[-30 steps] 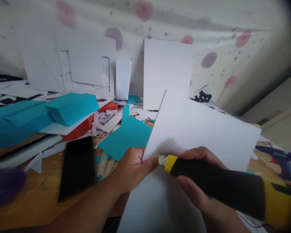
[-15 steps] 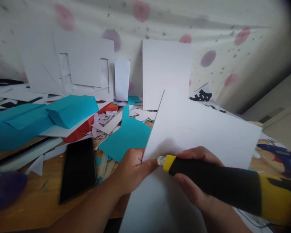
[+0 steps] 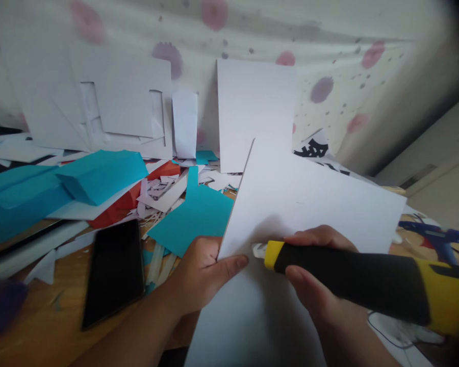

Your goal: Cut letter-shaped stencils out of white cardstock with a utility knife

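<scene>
A large white board [image 3: 313, 199] stands tilted up in front of me. Its left edge is gripped by my left hand [image 3: 204, 272], the thumb flat on the near face and the fingers hidden behind. My right hand [image 3: 325, 285] is closed round a black and yellow utility knife [image 3: 348, 270], held level across the board. The short blade at its tip points left, close to my left thumb; whether it touches the board I cannot tell.
A black phone [image 3: 113, 272] lies on the wooden table [image 3: 57, 326] at left. Folded turquoise paper [image 3: 103, 176], a turquoise cutout [image 3: 199, 219] and paper scraps surround it. White panels [image 3: 256, 112] lean against the patterned curtain. A blue glue gun [image 3: 438, 237] is at right.
The knife has shifted slightly right, so its tip sits a little farther from my left thumb. The whole view has moved slightly, with things sliding left. Both grips stay the same.
</scene>
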`<state>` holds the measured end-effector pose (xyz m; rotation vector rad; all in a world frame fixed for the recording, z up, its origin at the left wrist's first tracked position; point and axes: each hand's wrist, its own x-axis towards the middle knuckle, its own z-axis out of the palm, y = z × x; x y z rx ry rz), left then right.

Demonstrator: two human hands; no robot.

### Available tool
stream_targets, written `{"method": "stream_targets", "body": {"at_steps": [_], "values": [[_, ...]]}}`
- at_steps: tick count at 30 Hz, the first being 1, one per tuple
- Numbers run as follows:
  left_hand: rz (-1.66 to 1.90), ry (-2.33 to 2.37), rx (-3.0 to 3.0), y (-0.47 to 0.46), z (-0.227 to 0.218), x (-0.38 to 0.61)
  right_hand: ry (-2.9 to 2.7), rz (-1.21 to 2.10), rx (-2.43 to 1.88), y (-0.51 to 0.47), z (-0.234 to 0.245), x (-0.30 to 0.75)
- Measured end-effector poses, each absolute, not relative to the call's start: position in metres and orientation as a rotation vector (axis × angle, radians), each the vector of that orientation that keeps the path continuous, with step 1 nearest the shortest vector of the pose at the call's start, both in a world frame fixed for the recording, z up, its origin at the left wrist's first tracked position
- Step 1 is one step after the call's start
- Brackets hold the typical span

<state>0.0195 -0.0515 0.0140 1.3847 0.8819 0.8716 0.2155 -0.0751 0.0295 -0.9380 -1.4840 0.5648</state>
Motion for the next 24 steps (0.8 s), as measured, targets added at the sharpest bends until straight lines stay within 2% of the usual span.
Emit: {"method": "stream_targets", "body": {"at_steps": [7, 24], "values": [[0.875, 0.82, 1.412, -0.0513, 0.0124, 0.0189, -1.455, 0.469, -0.9, -0.0709, 0.0264, 0.2223], [0.838, 0.802, 1.393, -0.0519, 0.0078, 0.0167, -1.361, 0.597, -0.856, -0.0639, 0.0248, 0.2252]]}}
